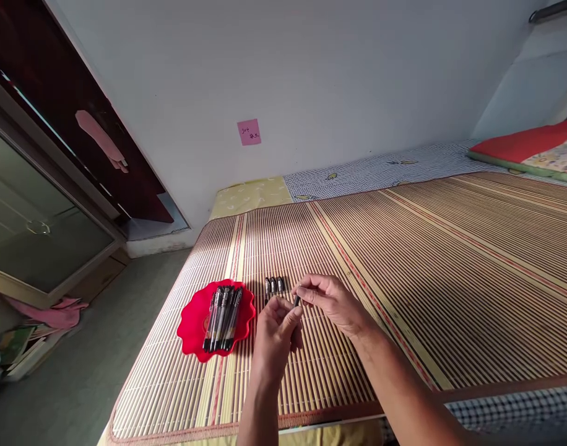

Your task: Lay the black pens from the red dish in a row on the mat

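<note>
Both of my hands meet over the mat, fingers closed on a slim black pen [296,301], most of which is hidden. My left hand [278,325] pinches its lower part between thumb and fingers. At its upper end, the thumb and fingertips of my right hand [327,298] come together. Just beyond my left hand lie three black pen tops with clips [273,285], side by side; whether whole pens continue under the hand I cannot tell. To the left, a red scalloped plate [190,327] carries several clear-barrelled pens with black caps [223,317], lying lengthwise together.
A striped bamboo mat [404,260] covers the bed. Its near edge runs below my forearms. Behind it stands a white wall with a pink note [249,132]. Folded red bedding [520,145] lies far right. On the left are the floor and a glass-panelled cabinet [37,217].
</note>
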A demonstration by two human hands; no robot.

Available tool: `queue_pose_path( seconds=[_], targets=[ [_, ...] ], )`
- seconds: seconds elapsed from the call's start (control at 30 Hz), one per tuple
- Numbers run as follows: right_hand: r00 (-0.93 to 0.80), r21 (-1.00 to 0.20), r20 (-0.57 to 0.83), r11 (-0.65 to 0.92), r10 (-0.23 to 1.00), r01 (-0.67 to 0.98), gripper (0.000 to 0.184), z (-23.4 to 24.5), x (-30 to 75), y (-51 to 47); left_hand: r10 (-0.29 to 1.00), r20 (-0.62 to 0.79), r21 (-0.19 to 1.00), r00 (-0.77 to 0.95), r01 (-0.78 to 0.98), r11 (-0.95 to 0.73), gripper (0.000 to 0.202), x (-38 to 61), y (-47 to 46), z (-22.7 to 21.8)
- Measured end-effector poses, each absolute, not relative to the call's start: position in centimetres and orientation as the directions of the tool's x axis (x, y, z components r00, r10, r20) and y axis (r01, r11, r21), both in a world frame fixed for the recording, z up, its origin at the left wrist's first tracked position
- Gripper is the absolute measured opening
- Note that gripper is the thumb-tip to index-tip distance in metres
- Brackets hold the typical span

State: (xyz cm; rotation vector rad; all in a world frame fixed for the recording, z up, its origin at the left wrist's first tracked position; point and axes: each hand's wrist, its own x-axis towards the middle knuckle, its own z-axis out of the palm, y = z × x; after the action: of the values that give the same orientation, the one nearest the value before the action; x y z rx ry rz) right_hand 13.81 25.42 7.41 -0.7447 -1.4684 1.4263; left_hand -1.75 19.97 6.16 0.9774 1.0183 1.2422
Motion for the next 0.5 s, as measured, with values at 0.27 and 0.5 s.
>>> queue_pose_path(
  seconds=[0.27, 0.5],
  targets=[
    [-0.425, -0.973, 0.188, 0.110, 0.885, -0.202, 0.027, 7.19, 13.99, 25.58, 0.985, -0.096, 0.950, 0.141, -0.284, 0.133, 0.049, -1.78, 19.88, 6.44],
    [-0.435, -0.962, 0.167, 0.050, 0.885, -0.268, 0.024, 7.09, 14.45, 25.88, 0.966, -0.129, 0.955, 0.224, -0.234, 0.181, 0.050, -1.93, 19.72, 6.36]
  ],
)
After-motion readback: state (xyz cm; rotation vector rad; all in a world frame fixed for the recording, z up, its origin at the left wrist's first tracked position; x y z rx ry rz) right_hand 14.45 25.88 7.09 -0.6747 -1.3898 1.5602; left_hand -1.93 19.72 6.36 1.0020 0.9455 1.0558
